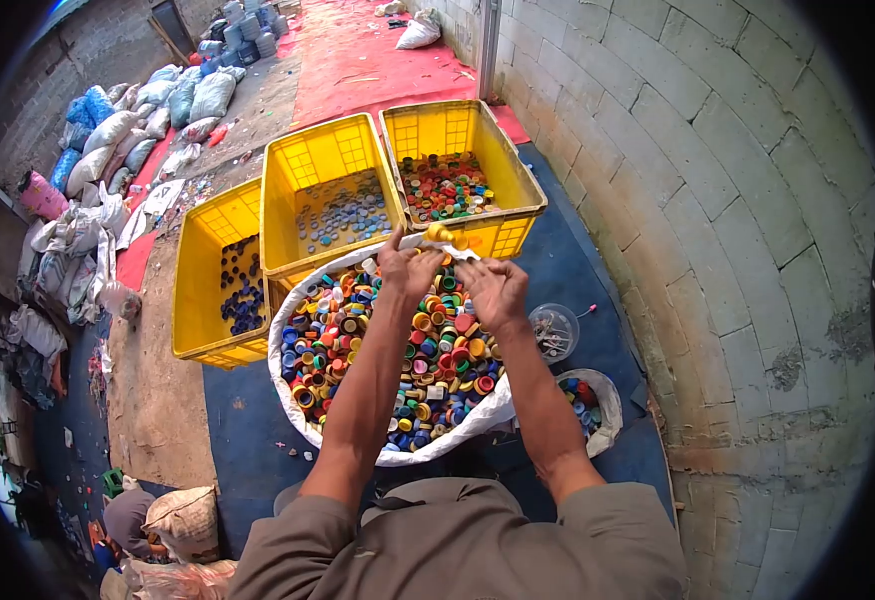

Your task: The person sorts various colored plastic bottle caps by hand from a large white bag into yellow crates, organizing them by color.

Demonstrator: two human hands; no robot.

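A large white sack (288, 400) with a rolled rim holds many colourful bottle caps (428, 370). My left hand (408, 268) is over its far side, fingers apart, palm showing, holding nothing visible. Beside it my right hand (495, 290) has curled fingers near the sack's far rim; what they grip, if anything, is hidden. Yellow caps (448, 237) are just beyond both hands, by the rim. Three yellow crates stand behind: the left crate (193, 290) has dark blue caps, the middle crate (283, 165) pale blue ones, the right crate (528, 205) red, green and orange ones.
Right of the sack are a clear round tub (555, 333) and a small white sack (608, 405) of caps. A block wall (738, 220) runs along the right. Filled bags (108, 140) are piled at the far left, and a woven sack (184, 522) is at lower left.
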